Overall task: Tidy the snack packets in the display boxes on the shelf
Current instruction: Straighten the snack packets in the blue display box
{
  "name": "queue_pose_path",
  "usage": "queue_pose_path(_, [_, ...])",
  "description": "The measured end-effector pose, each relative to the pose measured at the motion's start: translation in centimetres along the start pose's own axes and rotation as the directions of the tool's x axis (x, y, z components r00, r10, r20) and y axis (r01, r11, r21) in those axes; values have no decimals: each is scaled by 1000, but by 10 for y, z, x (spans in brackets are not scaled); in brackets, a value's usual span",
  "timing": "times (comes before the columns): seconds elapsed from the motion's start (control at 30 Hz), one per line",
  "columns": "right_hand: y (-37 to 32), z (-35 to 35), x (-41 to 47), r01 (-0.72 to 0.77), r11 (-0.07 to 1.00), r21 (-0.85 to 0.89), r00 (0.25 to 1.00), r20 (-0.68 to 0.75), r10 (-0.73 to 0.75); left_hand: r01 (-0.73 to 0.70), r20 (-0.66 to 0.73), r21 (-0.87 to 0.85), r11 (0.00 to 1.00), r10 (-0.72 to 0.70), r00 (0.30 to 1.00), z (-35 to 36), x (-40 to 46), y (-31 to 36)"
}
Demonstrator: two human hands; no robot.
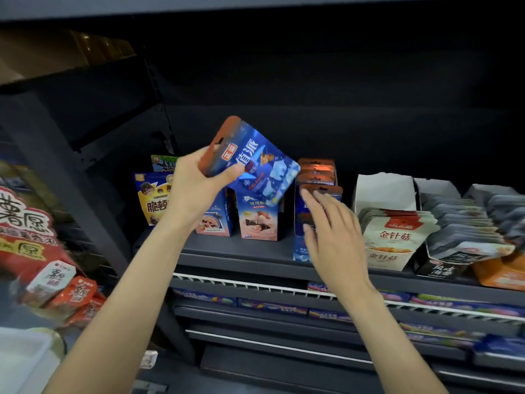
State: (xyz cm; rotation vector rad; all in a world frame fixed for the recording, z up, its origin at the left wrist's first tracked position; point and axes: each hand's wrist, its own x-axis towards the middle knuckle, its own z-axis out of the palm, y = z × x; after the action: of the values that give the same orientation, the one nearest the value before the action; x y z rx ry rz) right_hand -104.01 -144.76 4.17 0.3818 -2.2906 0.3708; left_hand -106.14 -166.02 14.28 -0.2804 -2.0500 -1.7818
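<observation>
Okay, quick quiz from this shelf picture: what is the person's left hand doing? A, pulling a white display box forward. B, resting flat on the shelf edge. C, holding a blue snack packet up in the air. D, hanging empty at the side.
C: the left hand grips a blue snack packet by its orange top, tilted above the shelf, while the right hand touches the row of matching packets.

Above the boxes: wide dark room under the upper shelf, across the frame's upper half.
Centre: tilted blue foil packet held in the left hand blocks it.
Centre right: right hand fronts the blue display box of upright packets.
Right: white cardboard box, grey packet rows packed close.
Left: dark metal upright post.
</observation>
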Motion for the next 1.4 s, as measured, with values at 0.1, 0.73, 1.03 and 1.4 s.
queue_pose_path(0.1, [20, 0, -8, -47, 996, -78, 999, 22, 49, -99, 69, 145, 985, 89, 994, 10, 16, -1])
queue_pose_path(0.73, [30, -11, -26, -62, 998, -17, 985, 160, 64, -604, 726, 573, 555, -3, 687, 121, 43, -63])
queue_pose_path(1.03, [35, -14, -26, -37, 999, -6, 978, 204, 37, -768, 770, 637, 61, -11, 638, 137, 58, -79])
queue_pose_path(1.4, [41, -14, -23, -19, 1000, 20, 978, 209, 14, -730, 722, 683, -14, -134, 678, 153, 74, -91])
